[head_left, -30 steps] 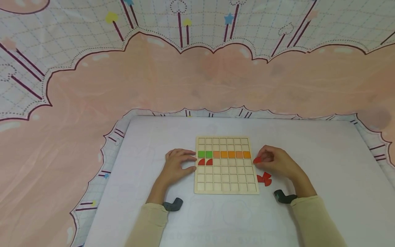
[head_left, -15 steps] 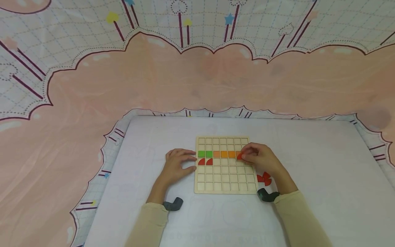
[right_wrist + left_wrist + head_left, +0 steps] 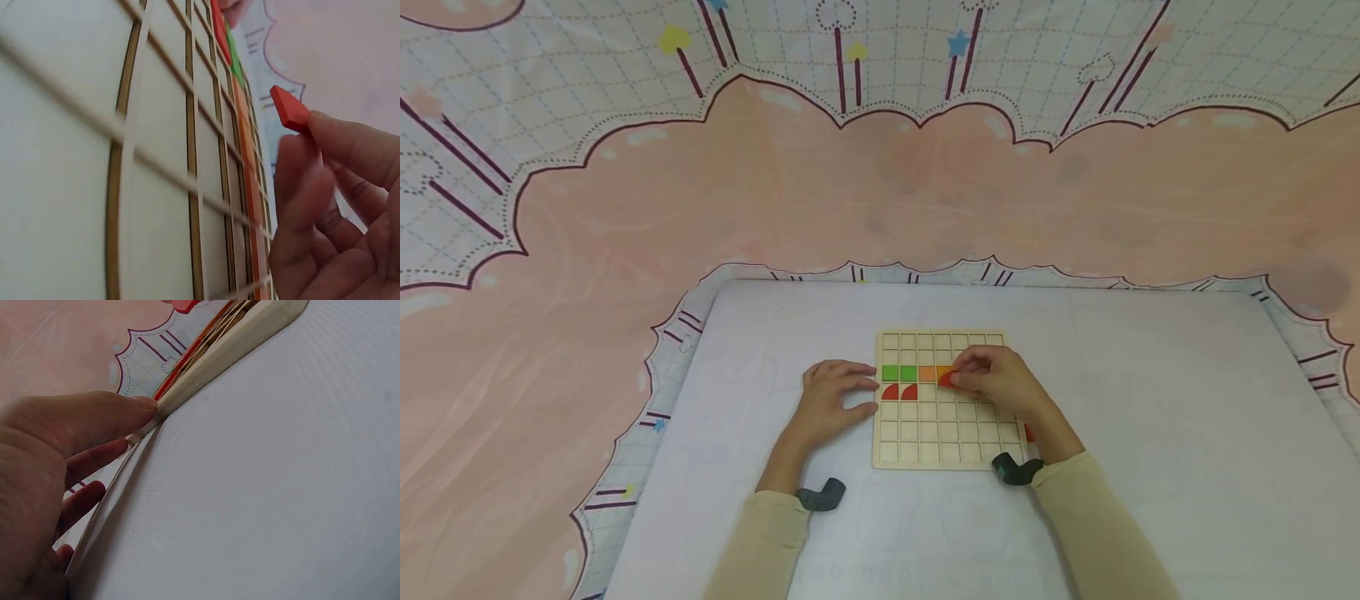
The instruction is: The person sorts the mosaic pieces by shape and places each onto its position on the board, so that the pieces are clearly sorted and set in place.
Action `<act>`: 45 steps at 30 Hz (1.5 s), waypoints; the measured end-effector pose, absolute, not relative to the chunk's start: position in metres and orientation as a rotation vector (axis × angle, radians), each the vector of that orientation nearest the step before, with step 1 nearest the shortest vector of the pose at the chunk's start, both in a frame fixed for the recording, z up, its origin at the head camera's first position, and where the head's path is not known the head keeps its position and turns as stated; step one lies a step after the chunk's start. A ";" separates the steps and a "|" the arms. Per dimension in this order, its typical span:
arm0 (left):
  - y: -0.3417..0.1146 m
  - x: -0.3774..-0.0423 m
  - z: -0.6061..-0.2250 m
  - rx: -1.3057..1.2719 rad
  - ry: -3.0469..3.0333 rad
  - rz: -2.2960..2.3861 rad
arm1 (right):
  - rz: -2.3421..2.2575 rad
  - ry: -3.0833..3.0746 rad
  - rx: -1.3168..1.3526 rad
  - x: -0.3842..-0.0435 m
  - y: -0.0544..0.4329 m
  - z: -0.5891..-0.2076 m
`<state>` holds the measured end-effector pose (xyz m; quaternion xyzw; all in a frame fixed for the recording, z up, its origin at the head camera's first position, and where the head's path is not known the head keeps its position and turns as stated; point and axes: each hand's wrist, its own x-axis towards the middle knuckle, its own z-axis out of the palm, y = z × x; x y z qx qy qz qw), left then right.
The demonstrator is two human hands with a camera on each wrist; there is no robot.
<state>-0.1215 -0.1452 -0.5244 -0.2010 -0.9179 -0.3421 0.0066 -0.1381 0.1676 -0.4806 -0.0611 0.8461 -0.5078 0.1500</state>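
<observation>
My right hand [image 3: 1000,381] pinches a red quarter-circle piece [image 3: 290,111] between thumb and fingers, over the wooden grid board [image 3: 928,433]. In the right wrist view the piece stands clear of the grid. My left hand [image 3: 835,402] rests beside the board's left edge with fingers loosely extended, thumb tip right at the rim in the left wrist view. On the board, a row holds green squares [image 3: 898,373] and orange squares [image 3: 927,373], partly covered by my right hand. Two red quarter-circle pieces [image 3: 899,392] lie in the row just below, at the left.
Part of a loose red piece [image 3: 1029,432] shows at the board's right edge, half hidden by my right wrist. Dark bent pieces [image 3: 822,495] stick out at both sleeve cuffs. A white table surface [image 3: 1187,375] surrounds the board, with a patterned cloth [image 3: 880,192] behind it.
My right hand has carried the red quarter-circle piece leftward from beyond the board's right edge to over its middle. My right forearm now covers most of the loose red pieces. The left hand stays put.
</observation>
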 end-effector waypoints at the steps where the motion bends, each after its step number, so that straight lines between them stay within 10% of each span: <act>1: -0.145 -0.122 -0.524 -0.629 -2.872 -1.069 | -1.461 2.426 -0.183 -0.139 0.165 -0.481; 45: -0.144 -0.122 -0.523 -0.628 -2.862 -1.092 | -1.421 2.297 -0.116 -0.151 0.141 -0.493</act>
